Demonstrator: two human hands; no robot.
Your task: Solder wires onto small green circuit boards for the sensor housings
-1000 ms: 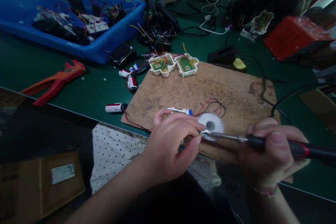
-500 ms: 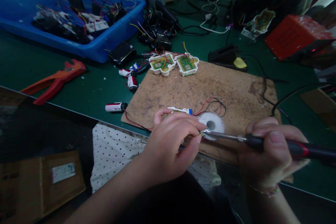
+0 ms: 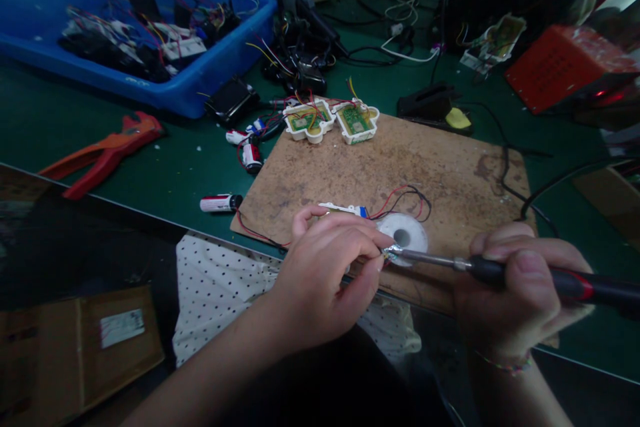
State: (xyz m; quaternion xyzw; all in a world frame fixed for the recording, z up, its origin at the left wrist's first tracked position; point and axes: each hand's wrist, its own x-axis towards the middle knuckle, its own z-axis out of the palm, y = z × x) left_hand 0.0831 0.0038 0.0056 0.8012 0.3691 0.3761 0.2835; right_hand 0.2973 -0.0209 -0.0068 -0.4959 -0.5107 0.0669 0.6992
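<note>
My right hand (image 3: 525,287) grips a soldering iron (image 3: 480,270) by its black and red handle. The iron's tip meets a small shiny spot just beyond my left fingertips. My left hand (image 3: 335,267) is closed, thumb and forefinger pinching a thin wire (image 3: 385,255) whose far part is hidden. Under that hand a white-edged casing (image 3: 333,207) shows only at its upper rim. Red and black leads (image 3: 407,190) loop out from a blue connector (image 3: 363,212) there. A white solder spool (image 3: 417,235) lies flat behind the iron's tip.
A stained brown board (image 3: 440,167) lies on the green table. Two white casings with green circuit boards (image 3: 357,121) sit at its back edge. Around it are a battery (image 3: 217,203), an orange cutter (image 3: 115,150), a blue bin (image 3: 200,83), an iron stand (image 3: 430,103) and a red box (image 3: 560,70).
Almost nothing differs. The right hand and the soldering iron's handle have shifted very slightly, while the tip stays at the same spot by my left fingers.
</note>
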